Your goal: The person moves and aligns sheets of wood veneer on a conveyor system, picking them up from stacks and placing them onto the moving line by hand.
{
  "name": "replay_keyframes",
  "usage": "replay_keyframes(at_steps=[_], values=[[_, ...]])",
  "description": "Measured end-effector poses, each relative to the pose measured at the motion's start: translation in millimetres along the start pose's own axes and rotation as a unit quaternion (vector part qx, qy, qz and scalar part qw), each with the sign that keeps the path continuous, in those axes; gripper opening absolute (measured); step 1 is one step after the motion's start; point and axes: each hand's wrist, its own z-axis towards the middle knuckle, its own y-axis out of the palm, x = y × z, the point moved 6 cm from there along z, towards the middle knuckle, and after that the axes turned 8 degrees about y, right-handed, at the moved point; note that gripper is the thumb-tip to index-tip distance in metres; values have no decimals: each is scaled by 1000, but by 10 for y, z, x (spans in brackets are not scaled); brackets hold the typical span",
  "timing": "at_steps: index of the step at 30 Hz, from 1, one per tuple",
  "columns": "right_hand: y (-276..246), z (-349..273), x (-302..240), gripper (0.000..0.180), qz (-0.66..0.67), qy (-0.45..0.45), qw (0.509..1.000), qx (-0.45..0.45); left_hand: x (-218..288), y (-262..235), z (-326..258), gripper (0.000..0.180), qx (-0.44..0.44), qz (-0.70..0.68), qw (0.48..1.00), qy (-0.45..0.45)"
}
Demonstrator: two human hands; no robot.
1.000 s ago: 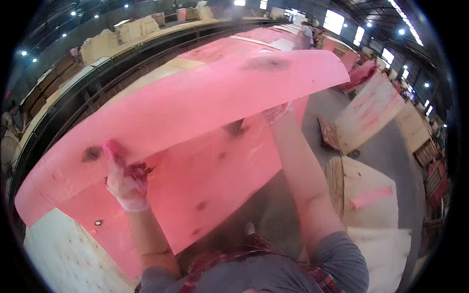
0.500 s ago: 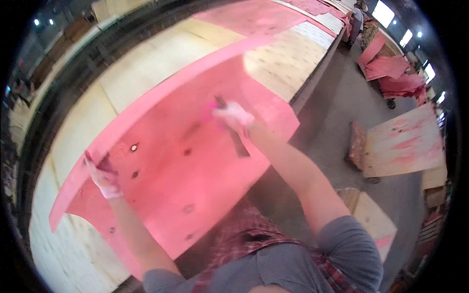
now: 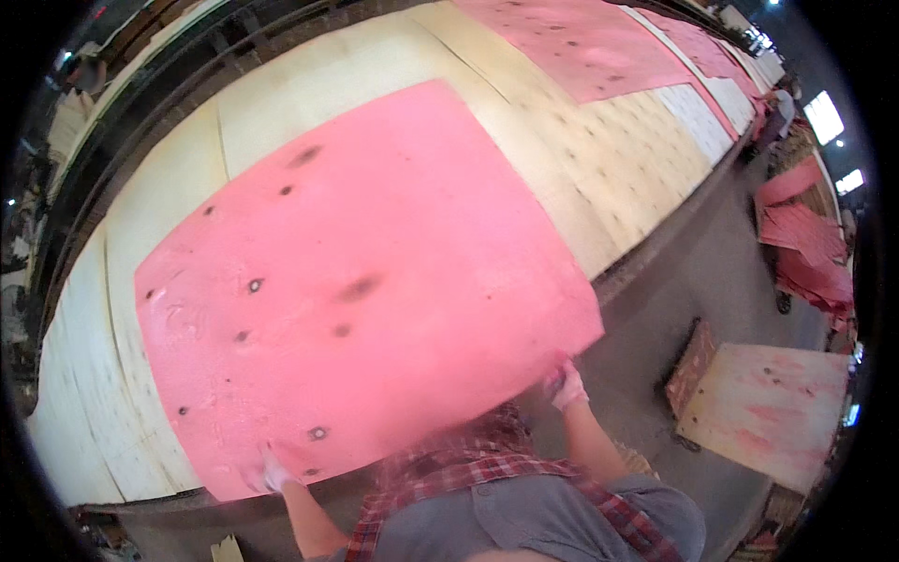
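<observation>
A large pink glue-coated veneer sheet (image 3: pixel 365 281) with dark knots lies flat on a long bench of pale veneer (image 3: pixel 581 159). My left hand (image 3: pixel 273 475), in a pink-stained glove, grips the sheet's near left edge. At the near right corner my right hand (image 3: pixel 565 384), gloved the same way, holds the sheet's edge. My plaid-shirted body leans over the near edge between both arms.
More pink sheets (image 3: pixel 571 42) lie farther along the bench. A stack of pink-smeared boards on a low cart (image 3: pixel 763 412) stands on the grey floor at the right. Another pile of pink sheets (image 3: pixel 805 253) sits beyond it, with a person (image 3: pixel 775 117) nearby.
The pink sheet, held up in the air a second ago, has swung down and now lies flat on the bench. Both hands have come down to its near edge.
</observation>
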Motion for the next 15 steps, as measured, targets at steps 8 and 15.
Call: replay_keyframes(at_steps=[8, 15], values=[[1038, -998, -975, 20, -492, -239, 836, 30, -311, -558, -1351, 39, -45, 492, 869, 20], [2688, -1945, -1367, 12, -430, -375, 811, -129, -373, 293, -1861, 50, -101, 601, 793, -27]])
